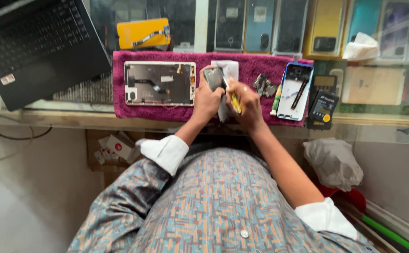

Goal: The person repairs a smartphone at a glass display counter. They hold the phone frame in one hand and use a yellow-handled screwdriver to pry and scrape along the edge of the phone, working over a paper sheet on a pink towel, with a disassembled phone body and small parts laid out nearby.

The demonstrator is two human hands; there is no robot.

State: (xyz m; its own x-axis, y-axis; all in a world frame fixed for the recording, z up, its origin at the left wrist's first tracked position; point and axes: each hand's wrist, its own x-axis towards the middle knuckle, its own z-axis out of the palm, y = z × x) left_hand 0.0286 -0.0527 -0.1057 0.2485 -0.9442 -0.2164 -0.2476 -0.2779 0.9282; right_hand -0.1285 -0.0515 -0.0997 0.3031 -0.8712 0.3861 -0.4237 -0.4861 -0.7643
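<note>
A view from above of a person at a glass-topped surface point(382, 119) with a magenta towel point(256, 65) spread over it. The left hand point(206, 96) is curled around a small dark phone part point(213, 77), holding it upright over the towel. The right hand point(243, 100) sits just beside it, touching it, fingers closed on a yellow-handled tool point(235, 103) whose tip points toward the part. A white slip of paper point(230, 69) shows just beyond both hands. Near the left hand, on its outer side, an opened tablet point(160, 83) lies flat on the towel with its insides showing. Beyond the tablet rests a yellow phone cover point(143, 33), and farther out on that side a black laptop point(38, 44) sits open. On the right hand's outer side lie small grey metal pieces point(264, 85), then a blue phone shell point(295, 91) with a dark thin tool point(300, 93) laid across it, and past that a black multimeter point(322, 108). Below the surface on that side, a crumpled grey bag point(333, 161) is visible.
</note>
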